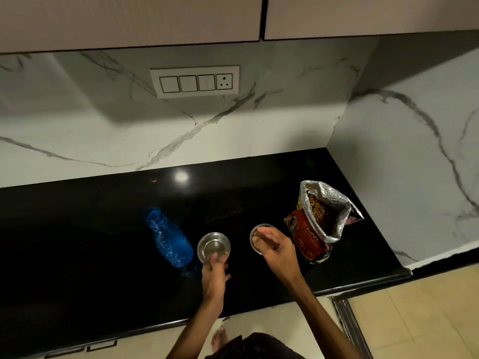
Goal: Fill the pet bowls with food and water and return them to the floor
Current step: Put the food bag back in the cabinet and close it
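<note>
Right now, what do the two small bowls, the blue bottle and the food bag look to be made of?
Left bowl and right bowl: likely polished steel, mirror-like rims. Bottle: translucent blue plastic, ribbed and dented. Food bag: printed film with crinkled silvery lining, probably foil laminate.

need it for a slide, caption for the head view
Left hand grips one steel bowl; right hand covers a second.
</note>
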A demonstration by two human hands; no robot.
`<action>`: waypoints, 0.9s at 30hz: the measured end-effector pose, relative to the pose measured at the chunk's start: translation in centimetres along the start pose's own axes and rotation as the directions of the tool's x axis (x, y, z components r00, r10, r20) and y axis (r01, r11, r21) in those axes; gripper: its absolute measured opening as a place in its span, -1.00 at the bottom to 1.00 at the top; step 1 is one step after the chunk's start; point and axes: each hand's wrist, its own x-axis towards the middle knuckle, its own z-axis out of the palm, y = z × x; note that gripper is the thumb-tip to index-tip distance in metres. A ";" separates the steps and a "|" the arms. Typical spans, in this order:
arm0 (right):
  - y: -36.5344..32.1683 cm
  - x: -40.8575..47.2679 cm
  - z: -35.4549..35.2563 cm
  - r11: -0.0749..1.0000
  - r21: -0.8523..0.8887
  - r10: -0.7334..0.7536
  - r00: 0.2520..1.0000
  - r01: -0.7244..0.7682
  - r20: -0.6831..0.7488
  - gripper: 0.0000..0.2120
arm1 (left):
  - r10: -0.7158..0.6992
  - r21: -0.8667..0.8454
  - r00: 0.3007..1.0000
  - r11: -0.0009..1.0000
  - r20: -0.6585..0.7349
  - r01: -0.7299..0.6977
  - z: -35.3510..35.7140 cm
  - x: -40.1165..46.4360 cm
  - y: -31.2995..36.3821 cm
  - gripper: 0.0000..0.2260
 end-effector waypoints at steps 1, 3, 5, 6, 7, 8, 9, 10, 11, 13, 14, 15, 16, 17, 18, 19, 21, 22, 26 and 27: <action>-0.1 -0.1 -0.7 1.000 -0.001 -0.009 1.000 0.009 -0.007 -0.78 | 0.004 0.007 1.000 1.000 0.019 -0.004 0.6 -0.3 0.0 -0.65; -0.4 -0.1 -2.2 1.000 0.003 -0.022 0.999 0.022 -0.023 -0.77 | 0.009 0.020 0.999 1.000 0.053 -0.010 1.9 -0.7 0.1 -0.72; -0.8 0.0 -3.6 0.999 0.027 -0.023 0.998 0.025 -0.051 -0.76 | 0.011 0.030 0.997 0.999 0.079 -0.014 3.1 -1.1 0.4 -0.78; -1.0 0.0 -4.3 0.999 0.047 -0.018 0.997 0.021 -0.070 -0.76 | 0.015 0.031 0.996 0.999 0.093 -0.017 3.7 -1.3 0.6 -0.81; -1.2 0.1 -5.0 0.997 0.071 -0.012 0.996 0.018 -0.088 -0.77 | 0.022 0.030 0.994 0.999 0.108 -0.026 4.4 -1.5 0.8 -0.83; -1.5 0.2 -5.6 0.996 0.093 -0.008 0.995 0.018 -0.101 -0.77 | 0.035 0.029 0.992 0.999 0.123 -0.039 5.0 -1.7 1.1 -0.83; -1.9 0.3 -6.1 0.993 0.115 -0.006 0.994 0.018 -0.110 -0.77 | 0.052 0.030 0.989 0.998 0.136 -0.056 5.6 -1.8 1.3 -0.82; -2.2 0.4 -6.8 0.991 0.135 -0.005 0.993 0.021 -0.118 -0.77 | 0.068 0.032 0.987 0.997 0.147 -0.073 6.3 -1.9 1.6 -0.81; -2.6 0.5 -7.4 0.989 0.149 -0.006 0.992 0.024 -0.123 -0.77 | 0.080 0.033 0.985 0.996 0.154 -0.086 6.9 -2.0 1.9 -0.80; -3.4 0.7 -8.7 0.987 0.156 -0.012 0.992 0.032 -0.127 -0.78 | 0.097 0.029 0.982 0.994 0.160 -0.103 8.3 -2.3 2.5 -0.79; -3.8 0.8 -9.2 0.987 0.153 -0.017 0.992 0.037 -0.126 -0.77 | 0.102 0.026 0.982 0.994 0.157 -0.107 8.9 -2.3 2.8 -0.77; -4.2 0.8 -9.8 0.988 0.150 -0.026 0.992 0.045 -0.127 -0.77 | 0.109 0.024 0.982 0.993 0.153 -0.114 9.5 -2.4 3.1 -0.76; -4.6 0.8 -10.3 0.988 0.146 -0.035 0.991 0.054 -0.128 -0.77 | 0.118 0.024 0.982 0.992 0.149 -0.122 10.1 -2.5 3.5 -0.75; -5.1 0.8 -10.8 0.988 0.139 -0.047 0.990 0.065 -0.131 -0.77 | 0.127 0.025 0.980 0.991 0.151 -0.132 10.7 -2.7 3.9 -0.75; -5.5 0.9 -11.3 0.988 0.129 -0.064 0.989 0.081 -0.134 -0.77 | 0.138 0.030 0.978 0.989 0.158 -0.145 11.3 -2.9 4.4 -0.75; -5.8 1.0 -11.7 0.988 0.120 -0.080 0.987 0.097 -0.139 -0.78 | 0.153 0.036 0.973 0.986 0.173 -0.161 11.8 -3.1 4.9 -0.75; -6.6 1.2 -12.6 0.987 0.112 -0.102 0.983 0.119 -0.150 -0.78 | 0.192 0.028 0.960 0.979 0.205 -0.201 13.0 -3.4 5.9 -0.77; -7.1 1.3 -13.0 0.986 0.111 -0.107 0.982 0.125 -0.155 -0.78 | 0.213 0.022 0.953 0.975 0.216 -0.223 13.6 -3.5 6.5 -0.78; -9.0 2.0 -14.2 0.983 0.095 -0.137 0.973 0.156 -0.185 -0.75 | 0.275 0.006 0.931 0.959 0.239 -0.284 15.6 -4.6 8.7 -0.78; -9.5 2.2 -14.4 0.982 0.088 -0.149 0.970 0.168 -0.194 -0.76 | 0.283 -0.001 0.928 0.957 0.243 -0.291 16.1 -4.9 9.4 -0.78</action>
